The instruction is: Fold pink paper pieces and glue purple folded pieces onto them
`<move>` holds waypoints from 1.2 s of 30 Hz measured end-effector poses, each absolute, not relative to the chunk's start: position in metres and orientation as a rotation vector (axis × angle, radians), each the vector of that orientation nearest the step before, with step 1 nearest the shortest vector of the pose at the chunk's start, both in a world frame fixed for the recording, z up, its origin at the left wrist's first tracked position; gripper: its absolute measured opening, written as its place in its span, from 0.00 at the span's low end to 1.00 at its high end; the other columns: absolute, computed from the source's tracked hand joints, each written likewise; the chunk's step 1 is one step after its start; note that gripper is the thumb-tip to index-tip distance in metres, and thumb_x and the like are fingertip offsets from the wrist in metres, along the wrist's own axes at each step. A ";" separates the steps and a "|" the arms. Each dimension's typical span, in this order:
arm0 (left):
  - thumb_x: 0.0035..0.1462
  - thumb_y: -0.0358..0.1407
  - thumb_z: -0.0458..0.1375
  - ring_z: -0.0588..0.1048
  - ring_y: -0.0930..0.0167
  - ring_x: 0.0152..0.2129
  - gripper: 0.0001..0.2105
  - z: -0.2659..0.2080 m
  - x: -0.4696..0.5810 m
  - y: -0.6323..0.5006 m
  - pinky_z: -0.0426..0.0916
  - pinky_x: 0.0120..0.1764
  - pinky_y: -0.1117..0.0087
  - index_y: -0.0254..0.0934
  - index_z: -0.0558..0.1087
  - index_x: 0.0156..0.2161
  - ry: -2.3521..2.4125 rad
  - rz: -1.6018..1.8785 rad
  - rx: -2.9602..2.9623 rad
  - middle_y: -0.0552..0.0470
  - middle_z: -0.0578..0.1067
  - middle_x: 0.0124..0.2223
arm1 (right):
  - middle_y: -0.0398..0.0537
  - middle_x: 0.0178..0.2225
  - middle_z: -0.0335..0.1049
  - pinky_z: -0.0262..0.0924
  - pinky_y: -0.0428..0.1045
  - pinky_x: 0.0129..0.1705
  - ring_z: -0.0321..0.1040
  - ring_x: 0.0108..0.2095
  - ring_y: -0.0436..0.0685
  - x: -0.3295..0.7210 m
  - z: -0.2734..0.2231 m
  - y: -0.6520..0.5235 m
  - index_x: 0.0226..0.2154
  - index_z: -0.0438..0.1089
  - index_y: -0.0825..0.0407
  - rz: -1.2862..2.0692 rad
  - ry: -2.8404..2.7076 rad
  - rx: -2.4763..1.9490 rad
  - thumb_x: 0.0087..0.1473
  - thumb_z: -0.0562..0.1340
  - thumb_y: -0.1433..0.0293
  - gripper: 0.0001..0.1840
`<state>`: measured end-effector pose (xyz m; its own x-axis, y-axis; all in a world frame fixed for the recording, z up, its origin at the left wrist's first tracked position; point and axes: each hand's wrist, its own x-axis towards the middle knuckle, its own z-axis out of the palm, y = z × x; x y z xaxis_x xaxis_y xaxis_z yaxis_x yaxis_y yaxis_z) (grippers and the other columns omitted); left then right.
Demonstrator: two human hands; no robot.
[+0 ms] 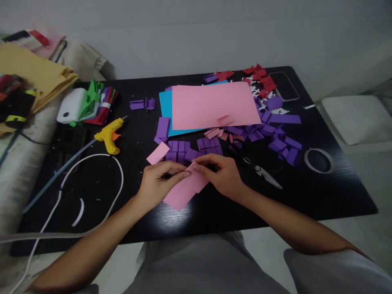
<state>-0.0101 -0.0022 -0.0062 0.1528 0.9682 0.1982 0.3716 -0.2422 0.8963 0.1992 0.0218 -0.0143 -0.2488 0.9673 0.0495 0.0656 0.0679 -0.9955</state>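
Two hands come together at the upper end of a pink paper (180, 194), the left hand (159, 179) pinching its left edge between thumb and fingers, the right hand (225, 175) gripping just beside it, their fingertips almost meeting. From that shared pinch the paper hangs toward the person, its long axis seeming to slant down and to the left, so the lower end lies nearer the left wrist; a shorter flap sits under the right fingers (whether it is one folded sheet or two overlapping, I cannot tell). Just beyond the fingertips lie purple folded pieces (177, 149), with a small pink rectangle (158, 153) above the left knuckles. Farther past both hands rests a large pink sheet (211, 102) on a blue sheet (165, 110). Scissors (260, 171) lie to the right of the right hand, blades pointing away from it, and a yellow glue gun (108, 134) lies beyond the left hand, well off to its left.
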 end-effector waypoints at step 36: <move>0.56 0.34 0.70 0.69 0.80 0.19 0.05 -0.003 -0.007 0.002 0.63 0.23 0.80 0.35 0.79 0.31 1.268 1.088 1.389 0.57 0.75 0.23 | 0.45 0.33 0.81 0.70 0.48 0.37 0.76 0.33 0.54 0.200 -0.016 0.027 0.34 0.79 0.51 1.568 -1.369 -1.092 0.54 0.72 0.61 0.11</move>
